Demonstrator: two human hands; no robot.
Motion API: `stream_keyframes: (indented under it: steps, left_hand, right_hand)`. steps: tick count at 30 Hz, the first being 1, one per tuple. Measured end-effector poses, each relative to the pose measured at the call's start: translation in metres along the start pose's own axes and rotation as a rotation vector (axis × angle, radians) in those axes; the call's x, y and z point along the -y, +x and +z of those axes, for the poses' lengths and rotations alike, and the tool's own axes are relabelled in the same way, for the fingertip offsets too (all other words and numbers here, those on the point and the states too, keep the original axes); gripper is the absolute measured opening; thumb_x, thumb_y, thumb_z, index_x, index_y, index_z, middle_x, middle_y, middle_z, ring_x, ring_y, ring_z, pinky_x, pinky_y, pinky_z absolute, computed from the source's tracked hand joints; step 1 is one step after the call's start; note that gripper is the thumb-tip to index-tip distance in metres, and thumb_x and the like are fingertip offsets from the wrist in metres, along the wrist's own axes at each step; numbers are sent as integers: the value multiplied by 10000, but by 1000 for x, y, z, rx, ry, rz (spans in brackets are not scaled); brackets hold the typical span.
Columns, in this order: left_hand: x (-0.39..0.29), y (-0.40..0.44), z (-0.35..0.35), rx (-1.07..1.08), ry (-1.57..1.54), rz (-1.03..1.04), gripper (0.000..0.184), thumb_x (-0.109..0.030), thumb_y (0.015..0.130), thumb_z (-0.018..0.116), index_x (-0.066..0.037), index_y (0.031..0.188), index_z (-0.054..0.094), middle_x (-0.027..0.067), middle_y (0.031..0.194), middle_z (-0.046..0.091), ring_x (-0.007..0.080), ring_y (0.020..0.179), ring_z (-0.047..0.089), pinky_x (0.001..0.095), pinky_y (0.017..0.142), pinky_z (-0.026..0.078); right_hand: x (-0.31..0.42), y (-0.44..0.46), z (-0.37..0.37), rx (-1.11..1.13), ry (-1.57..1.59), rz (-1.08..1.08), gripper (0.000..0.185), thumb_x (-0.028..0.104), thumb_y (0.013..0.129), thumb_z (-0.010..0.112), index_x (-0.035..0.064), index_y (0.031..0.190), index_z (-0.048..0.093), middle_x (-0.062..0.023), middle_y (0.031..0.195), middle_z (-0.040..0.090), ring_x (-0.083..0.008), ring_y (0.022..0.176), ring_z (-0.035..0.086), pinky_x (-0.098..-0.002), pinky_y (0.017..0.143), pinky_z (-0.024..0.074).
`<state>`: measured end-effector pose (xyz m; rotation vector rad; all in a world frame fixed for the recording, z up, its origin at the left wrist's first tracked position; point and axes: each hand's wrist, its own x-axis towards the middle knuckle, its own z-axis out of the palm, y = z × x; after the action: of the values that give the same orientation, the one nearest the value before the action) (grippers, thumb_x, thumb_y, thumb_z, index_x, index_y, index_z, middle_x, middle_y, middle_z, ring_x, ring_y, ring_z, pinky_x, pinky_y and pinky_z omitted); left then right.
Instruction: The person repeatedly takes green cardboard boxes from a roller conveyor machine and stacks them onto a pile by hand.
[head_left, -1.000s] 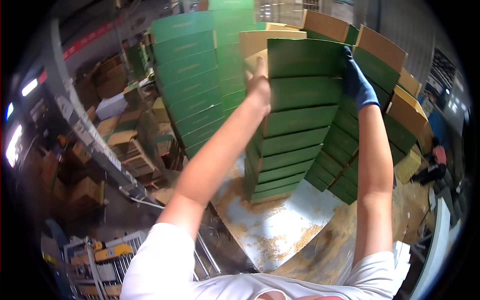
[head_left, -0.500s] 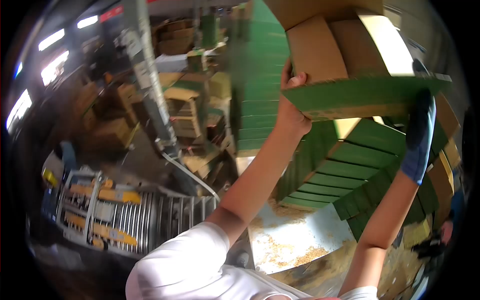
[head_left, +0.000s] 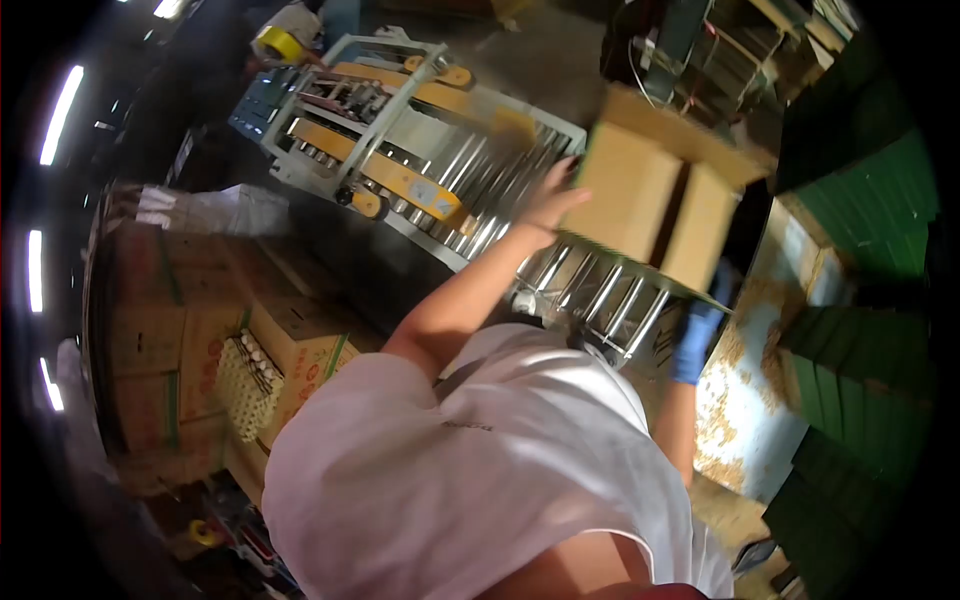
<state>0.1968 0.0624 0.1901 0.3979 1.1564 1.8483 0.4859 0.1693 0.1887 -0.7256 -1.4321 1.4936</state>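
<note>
An open cardboard box (head_left: 622, 190), brown inside with flaps standing out, is over the end of a roller conveyor (head_left: 590, 285). Whether it rests on the rollers I cannot tell. My left hand (head_left: 548, 208) is bare and holds the box's left side, thumb toward the near edge. On the opposite side, my right hand (head_left: 698, 325), in a blue and dark glove, grips the near right corner. The box edge and blur partly hide its fingers.
A taping machine (head_left: 370, 130) with yellow-orange side belts stands on the conveyor at left. Printed cartons (head_left: 150, 340) are stacked lower left, with egg trays (head_left: 248, 385) beside them. Green boxes (head_left: 860, 360) stand at right by a pale board (head_left: 745, 420) strewn with brown bits.
My view has swung left from the green stacks to the conveyor. Both hands have carried the box from above the green boxes to over the rollers.
</note>
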Motion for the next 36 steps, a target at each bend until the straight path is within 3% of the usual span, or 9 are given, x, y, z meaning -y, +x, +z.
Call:
stream_keyframes:
  steps: [4,8,10,13,16,18,24,30,36]
  left_hand:
    - [108,-21,-185,-119,112,-160,881,-195,790,792,-76,1546,357,164,1455,515,285,1288,542,426,1081,433]
    - [75,-9,-209,-17,1063,-318,854,-218,778,777,-97,1524,380,236,1503,436,338,1384,433,421,1104,409]
    - [26,-16,-142,-135,1501,-61,702,-211,777,774,-150,1429,520,209,1427,521,377,1294,500,446,1078,430]
    - [49,7,-164,369,1801,426,556,-212,790,761,-181,1328,623,172,1333,614,391,1231,527,459,1063,437]
    - [44,43,-174,681,1682,177,478,-244,837,746,-163,1301,663,146,1311,652,380,1221,560,453,1053,451]
    - [-4,54,-138,313,1119,-330,433,-324,908,710,-132,1295,675,135,1215,709,360,1125,648,431,1002,496]
    - [-54,48,-54,394,1760,533,694,-516,921,633,-82,1450,516,177,1416,576,321,1395,463,464,1157,346]
    - [36,-5,-82,427,2018,233,1021,-704,855,593,84,1478,413,292,1535,407,424,1488,290,512,1237,173]
    - [71,-5,-156,315,1951,284,940,-559,945,563,98,1541,252,280,1638,202,402,1546,144,490,1265,121]
  right_hand:
    - [-169,-78,36,272,-64,278,702,267,925,727,17,1503,417,-106,1530,471,-260,1419,426,-396,1196,310]
    - [-148,-86,54,433,-530,140,866,433,771,823,28,1462,495,-207,1486,489,-375,1442,389,-439,1199,303]
    - [-130,-80,66,387,-646,26,757,342,731,834,102,1400,572,-184,1480,487,-382,1387,436,-471,1162,344]
    - [-115,-56,78,449,-750,-205,564,411,722,803,180,1229,716,-158,1414,572,-381,1363,468,-508,1126,381]
    - [-142,-57,75,356,-641,-19,488,332,761,790,77,1171,720,-138,1289,663,-367,1297,537,-481,1109,412]
    - [-152,-60,87,96,-445,293,601,152,718,865,-5,1257,652,-155,1253,659,-334,1246,583,-414,1100,433]
    - [-166,-62,123,-223,-846,283,1210,150,695,922,13,1609,141,-255,1633,165,-350,1486,291,-422,1199,315]
    - [-181,-56,134,-392,-46,671,893,44,825,824,13,1543,294,-131,1198,622,-178,895,643,-300,722,565]
    - [-215,-62,179,-342,130,599,636,117,965,702,90,1515,384,-75,1153,649,-167,926,643,-309,769,562]
